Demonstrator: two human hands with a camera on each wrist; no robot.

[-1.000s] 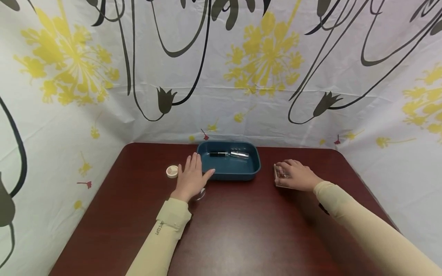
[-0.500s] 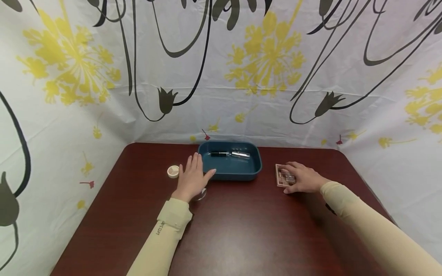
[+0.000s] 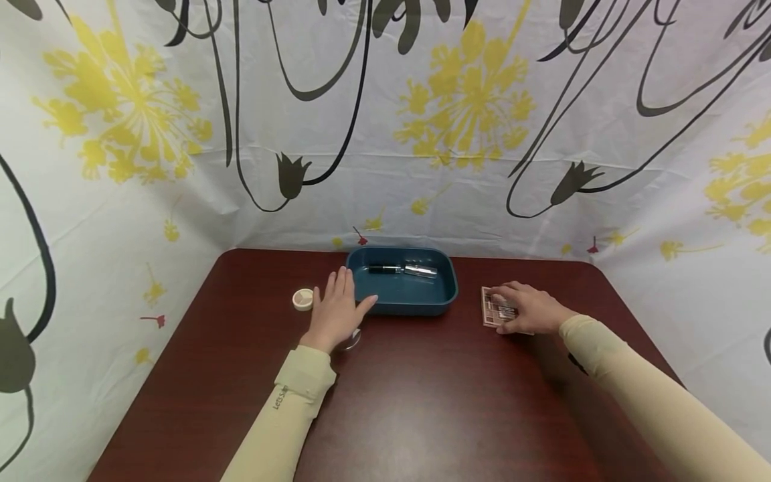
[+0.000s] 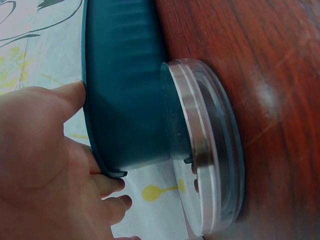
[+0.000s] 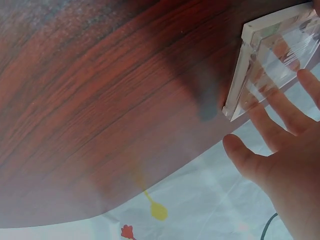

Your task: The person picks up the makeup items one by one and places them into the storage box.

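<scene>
My left hand point(image 3: 333, 313) lies with straight, spread fingers at the left end of a blue tray point(image 3: 400, 308). In the left wrist view its thumb meets the tray's rim point(image 4: 86, 107). Close under that hand is a round clear case with a shiny metallic band point(image 4: 200, 145), mostly hidden from the head view. My right hand point(image 3: 530, 310) is over a flat makeup palette point(image 3: 495, 314), fingers spread and slightly bent. The right wrist view has the palette's clear lid point(image 5: 280, 60) by the fingertips; contact is hard to tell.
Inside the tray lie a black tube with a clear end point(image 3: 384, 269) and a silvery clear tube point(image 3: 420, 271). Left of the left hand sits a small round cream-coloured pot point(image 3: 302, 299) divided into sections. A patterned cloth point(image 3: 385, 134) hangs behind the dark red table point(image 3: 421, 402).
My right hand has drawn slightly back to the right, its thumb spreading away and more of the palette showing. The left hand and the tray have stayed in place.
</scene>
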